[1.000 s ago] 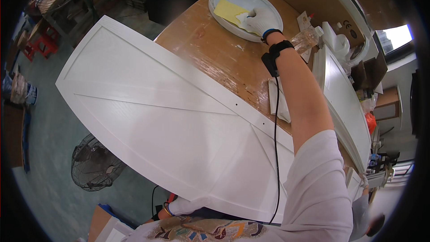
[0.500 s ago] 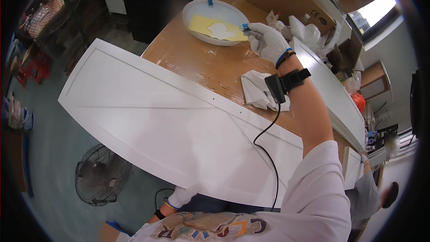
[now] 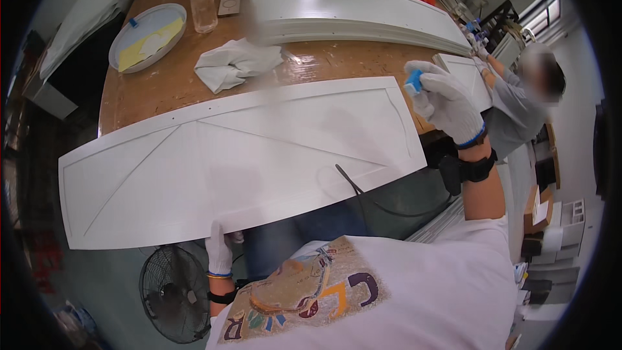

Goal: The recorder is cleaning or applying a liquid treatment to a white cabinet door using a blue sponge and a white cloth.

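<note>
In a white knit glove, my right hand [image 3: 450,104] is raised past the right end of a long white panel [image 3: 259,155]. Its fingers pinch a small blue piece [image 3: 414,81], too small to name its kind. The panel has thin raised strips in diagonal lines and small holes along its far edge; it lies partly over the table [image 3: 155,100]. My gloved left hand [image 3: 220,249] grips its near edge, part of the fingers hidden. A white round tray [image 3: 117,52] at the far left holds a yellow sheet [image 3: 135,52] with a white patch and another blue piece [image 3: 133,23].
Behind the panel lie a crumpled white cloth [image 3: 227,65] and a clear bottle [image 3: 204,10]. A stack of white panels [image 3: 350,10] fills the table's far side. A person [image 3: 525,91] works at the right. A black fan [image 3: 173,295] stands below; a dark cable [image 3: 389,210] hangs near me.
My right hand has moved from beside the tray to the panel's right end, still holding the blue piece. The view has swung right. My left hand remains at the panel's near edge.
</note>
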A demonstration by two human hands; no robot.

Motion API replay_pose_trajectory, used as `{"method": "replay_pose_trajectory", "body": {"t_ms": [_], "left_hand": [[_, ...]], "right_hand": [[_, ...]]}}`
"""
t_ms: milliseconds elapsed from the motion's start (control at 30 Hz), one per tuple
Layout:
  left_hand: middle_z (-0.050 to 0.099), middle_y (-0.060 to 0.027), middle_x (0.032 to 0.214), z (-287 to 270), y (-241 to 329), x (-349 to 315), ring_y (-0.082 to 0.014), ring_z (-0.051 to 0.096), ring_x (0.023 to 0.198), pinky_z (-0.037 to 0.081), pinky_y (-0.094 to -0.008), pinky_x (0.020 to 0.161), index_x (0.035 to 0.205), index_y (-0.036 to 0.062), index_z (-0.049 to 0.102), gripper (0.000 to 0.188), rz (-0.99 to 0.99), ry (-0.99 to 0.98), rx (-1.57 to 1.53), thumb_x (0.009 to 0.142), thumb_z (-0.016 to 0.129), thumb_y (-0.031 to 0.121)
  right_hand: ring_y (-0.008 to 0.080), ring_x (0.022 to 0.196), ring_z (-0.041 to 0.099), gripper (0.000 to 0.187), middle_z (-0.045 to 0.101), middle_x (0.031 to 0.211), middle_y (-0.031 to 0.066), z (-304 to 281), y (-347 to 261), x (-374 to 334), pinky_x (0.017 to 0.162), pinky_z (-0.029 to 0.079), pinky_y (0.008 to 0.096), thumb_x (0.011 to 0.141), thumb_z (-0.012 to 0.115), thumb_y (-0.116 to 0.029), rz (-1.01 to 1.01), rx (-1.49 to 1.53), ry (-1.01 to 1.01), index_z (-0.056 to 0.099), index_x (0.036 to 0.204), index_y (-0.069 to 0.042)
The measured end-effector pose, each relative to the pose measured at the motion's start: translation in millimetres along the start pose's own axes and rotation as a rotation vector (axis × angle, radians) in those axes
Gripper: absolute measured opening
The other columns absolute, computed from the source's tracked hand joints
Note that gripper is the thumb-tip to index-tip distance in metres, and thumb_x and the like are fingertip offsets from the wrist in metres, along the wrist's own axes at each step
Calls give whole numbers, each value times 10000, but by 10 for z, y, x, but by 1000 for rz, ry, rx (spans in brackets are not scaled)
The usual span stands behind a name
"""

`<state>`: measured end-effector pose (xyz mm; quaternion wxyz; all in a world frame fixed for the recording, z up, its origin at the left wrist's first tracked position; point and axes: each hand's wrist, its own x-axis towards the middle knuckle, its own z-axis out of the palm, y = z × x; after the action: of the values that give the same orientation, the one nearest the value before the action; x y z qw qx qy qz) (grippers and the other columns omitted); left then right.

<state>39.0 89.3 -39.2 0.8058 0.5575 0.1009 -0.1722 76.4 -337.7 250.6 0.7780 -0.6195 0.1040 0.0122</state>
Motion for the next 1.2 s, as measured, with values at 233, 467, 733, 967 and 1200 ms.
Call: {"method": "replay_pose_trajectory", "body": {"t_ms": [233, 467, 733, 967, 1200], "left_hand": [[555, -95, 642, 256, -135, -80, -177, 518, 517, 395, -273, 445, 759, 34, 526, 503, -161, -74, 239, 933, 381, 483], [388, -20, 452, 733, 75, -182, -123, 337, 358, 254, -233, 349, 579, 150, 402, 504, -292, 127, 167, 936, 383, 505], [364, -5, 437, 1021, -36, -222, -100, 301, 343, 208, -215, 329, 573, 165, 387, 475, -230, 223, 60, 943, 414, 462], [330, 19, 458, 1047, -101, -247, -83, 270, 346, 191, -209, 325, 590, 164, 362, 451, -208, 313, 44, 938, 447, 437], [325, 23, 458, 1066, -106, -254, -71, 262, 333, 177, -198, 307, 605, 160, 371, 435, -188, 313, -28, 959, 417, 408]], "right_hand": [[71, 703, 554, 308, 615, 903, 62, -1849, -418, -1742, 571, 419, 177, 880, 575, -125, -214, -374, 617, 544, 1164, -13], [151, 874, 598, 328, 634, 973, 73, -2536, 36, -1504, 776, 465, 244, 847, 616, -119, -324, -1230, 1013, 566, 1132, 35], [114, 861, 605, 268, 645, 940, 71, -2169, 1226, -126, 787, 479, 227, 819, 622, -61, -200, -515, 315, 594, 1066, 39], [129, 826, 609, 264, 646, 908, 79, -2230, 1355, 325, 785, 493, 253, 791, 645, -71, -239, -764, 243, 612, 1043, 3], [139, 813, 614, 255, 644, 895, 65, -2096, 1275, 387, 776, 499, 255, 761, 659, -59, -305, -1042, 169, 633, 1014, -40]]}}
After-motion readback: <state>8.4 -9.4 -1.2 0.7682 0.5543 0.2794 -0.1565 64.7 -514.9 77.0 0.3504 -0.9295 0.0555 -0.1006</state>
